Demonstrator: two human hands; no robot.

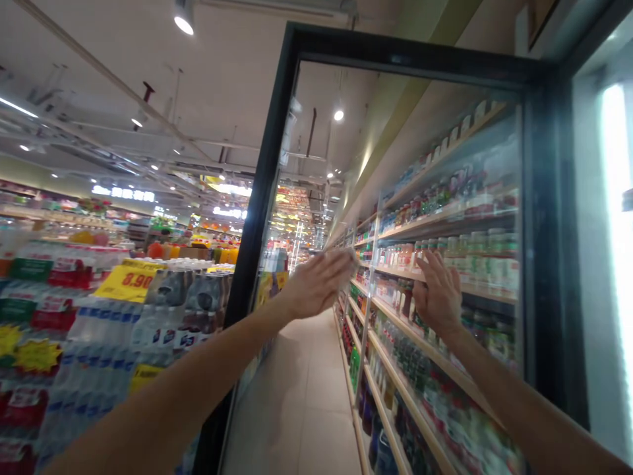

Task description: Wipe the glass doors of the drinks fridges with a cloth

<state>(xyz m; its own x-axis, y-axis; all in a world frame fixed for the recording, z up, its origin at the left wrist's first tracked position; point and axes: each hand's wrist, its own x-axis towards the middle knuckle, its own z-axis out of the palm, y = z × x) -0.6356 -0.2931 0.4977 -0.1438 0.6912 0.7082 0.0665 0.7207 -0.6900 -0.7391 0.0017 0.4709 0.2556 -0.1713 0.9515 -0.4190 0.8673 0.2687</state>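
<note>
The work looks under way at the glass door (386, 244), which stands swung out at the centre of the scene; the left hand (319, 284) lies at the middle of the pane with a pale cloth-like thing (349, 269) at its fingertips; no cleared stretch or leftover marks stand out, so which parts of the glass are done and which are left I cannot tell.

The left grip is nearly flat, fingers long and close together; whether it pinches the pale thing or only presses it, the blur hides; the right hand (439, 293), farther right, has its grip loosely spread, with nothing seen in it.

Counted: two hands, one glass door, one pale thing; at left, one yellow sign (126, 280) reading 8.90, two yellow starburst tags (38, 354), two dark wrapped packs (167, 288); the bottles on the shelves (420, 280) at right are too many and too blurred to count.
</note>
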